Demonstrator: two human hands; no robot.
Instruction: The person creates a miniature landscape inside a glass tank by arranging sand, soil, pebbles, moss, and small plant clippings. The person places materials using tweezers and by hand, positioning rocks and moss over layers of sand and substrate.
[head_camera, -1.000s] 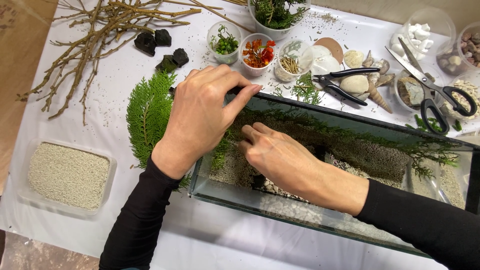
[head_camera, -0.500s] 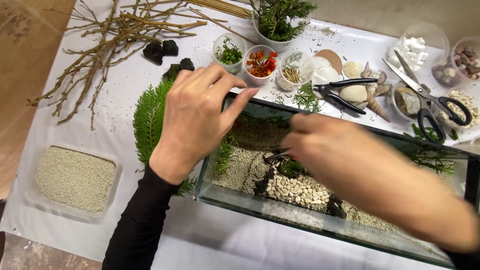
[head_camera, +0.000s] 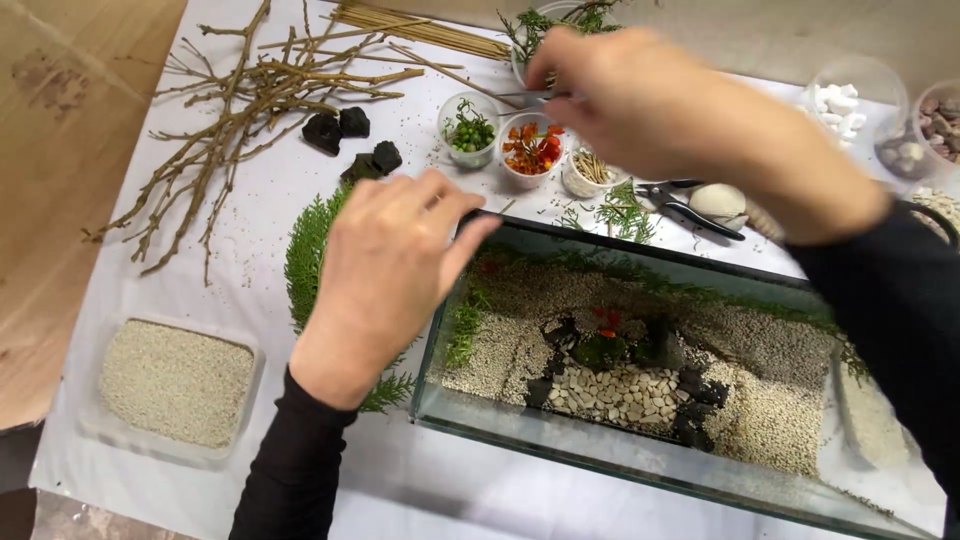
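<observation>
Head view: a long glass tank (head_camera: 640, 455), floored with pale gravel, small pebbles and dark stones, is seen just right of the left hand (head_camera: 385, 275), whose loosely spread fingers are rested on its upper left corner, nothing being gripped. Bare branches (head_camera: 240, 110) are laid well beyond that hand. The right hand (head_camera: 640, 100) is raised above a cup of orange petals (head_camera: 530, 150), closed on thin metal tweezers (head_camera: 525, 98).
</observation>
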